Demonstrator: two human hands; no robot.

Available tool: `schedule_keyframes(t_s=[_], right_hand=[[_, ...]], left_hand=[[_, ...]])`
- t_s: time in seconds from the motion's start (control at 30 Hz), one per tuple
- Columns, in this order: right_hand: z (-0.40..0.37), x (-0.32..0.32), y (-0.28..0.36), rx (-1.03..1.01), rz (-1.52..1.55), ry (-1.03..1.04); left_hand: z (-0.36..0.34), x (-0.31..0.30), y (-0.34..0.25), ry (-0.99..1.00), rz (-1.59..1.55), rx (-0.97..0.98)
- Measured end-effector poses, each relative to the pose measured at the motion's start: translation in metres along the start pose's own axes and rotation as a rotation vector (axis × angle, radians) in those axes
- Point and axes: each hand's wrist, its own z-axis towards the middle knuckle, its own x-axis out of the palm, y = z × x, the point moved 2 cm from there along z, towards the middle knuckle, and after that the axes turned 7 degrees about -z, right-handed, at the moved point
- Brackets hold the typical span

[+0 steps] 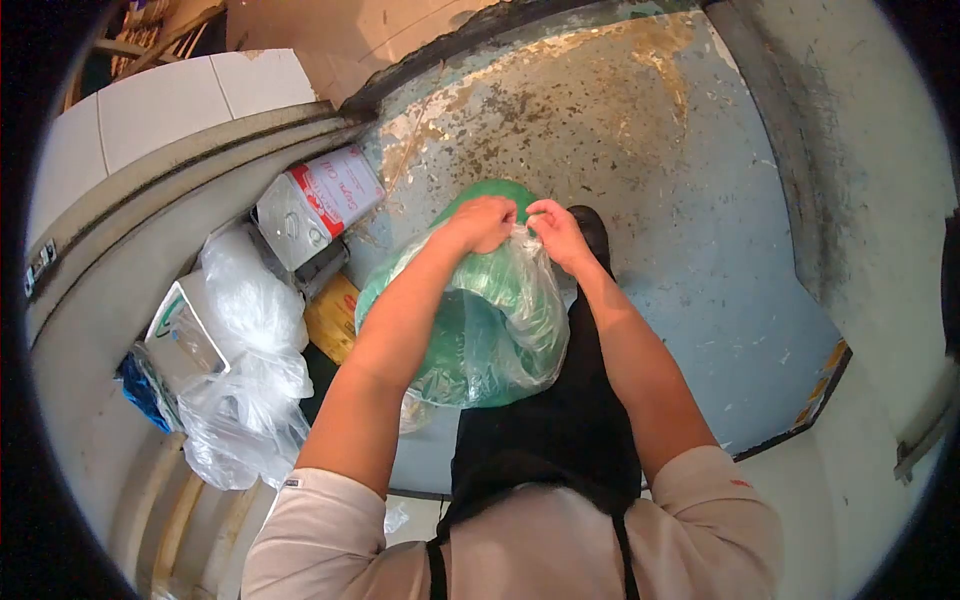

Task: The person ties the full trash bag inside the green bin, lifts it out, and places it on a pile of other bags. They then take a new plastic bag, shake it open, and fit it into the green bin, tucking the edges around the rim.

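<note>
A green container (460, 340) wrapped in a clear plastic bag (535, 320) stands between my arms, in front of my black apron. At its upper edge, my left hand (484, 222) is closed on the gathered plastic near the rim. Close beside it on the right, my right hand (556, 232) pinches the edge of the same bag between thumb and fingers. The two hands are nearly touching. Part of the container's far side is hidden behind my left hand and forearm.
A metal tin (318, 205) with a red and white label lies at the left. Below it are a yellow box (333, 318), clear plastic bags (250, 330) and a white box (185, 335). Underfoot is a worn blue floor (700, 300); a dark shoe (592, 235) rests on it.
</note>
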Motion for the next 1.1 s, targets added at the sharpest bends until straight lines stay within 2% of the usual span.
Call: schedule_keyframes(t_s=[0.1, 0.27, 0.37, 0.4, 0.47, 0.5, 0.6, 0.67, 0.73, 0.77, 0.83, 0.9, 0.97, 1.0, 1.03, 1.1], right_hand=[[0.008, 0.010, -0.009, -0.067, 0.071, 0.212], [0.012, 0.006, 0.002, -0.143, -0.308, 0.227], [0.007, 0.008, 0.010, -0.235, -0.488, 0.125], [0.003, 0.009, 0.012, -0.280, -0.528, 0.079], [-0.003, 0.010, 0.004, -0.176, -0.232, -0.065], [-0.009, 0.012, 0.006, -0.126, -0.086, -0.133], [-0.059, 0.019, 0.034, -0.446, -0.412, -0.019], [-0.079, 0.022, 0.027, -0.478, -0.704, -0.121], [-0.096, 0.007, 0.034, -0.400, -0.463, -0.077], [-0.109, 0.006, 0.041, -0.343, -0.538, -0.060], [-0.134, 0.009, 0.041, -0.288, -0.584, -0.008], [-0.153, 0.017, 0.028, -0.291, -0.529, 0.052], [-0.155, 0.022, 0.015, -0.083, -0.420, -0.013], [-0.152, 0.027, 0.006, 0.016, -0.360, -0.049], [-0.145, 0.030, -0.004, -0.024, -0.360, -0.022], [-0.136, 0.036, -0.016, -0.095, -0.357, 0.025]], left_hand=[[0.000, -0.001, 0.003, -0.005, -0.013, 0.027], [-0.003, -0.004, 0.004, -0.046, -0.014, 0.057], [-0.004, -0.010, 0.004, -0.008, -0.031, -0.078], [-0.003, -0.013, 0.002, 0.030, -0.018, -0.200], [-0.005, -0.022, -0.002, 0.103, 0.007, -0.453], [-0.003, -0.020, 0.010, -0.032, -0.063, -0.459], [-0.019, -0.033, 0.034, -0.479, -0.270, -0.444], [-0.060, -0.066, 0.018, -0.807, -0.377, -0.370], [-0.118, -0.070, 0.022, -0.965, -0.345, -0.378], [-0.152, -0.066, 0.024, -1.041, -0.327, -0.377], [-0.221, -0.031, 0.048, -1.134, -0.402, -0.459], [-0.284, 0.025, 0.074, -1.074, -0.513, -0.608], [-0.321, 0.091, 0.087, -1.004, -0.734, -0.624], [-0.325, 0.122, 0.092, -0.949, -1.190, -0.583], [-0.325, 0.146, 0.095, -0.851, -1.638, -0.508], [-0.328, 0.177, 0.102, -0.909, -1.751, -0.730]])
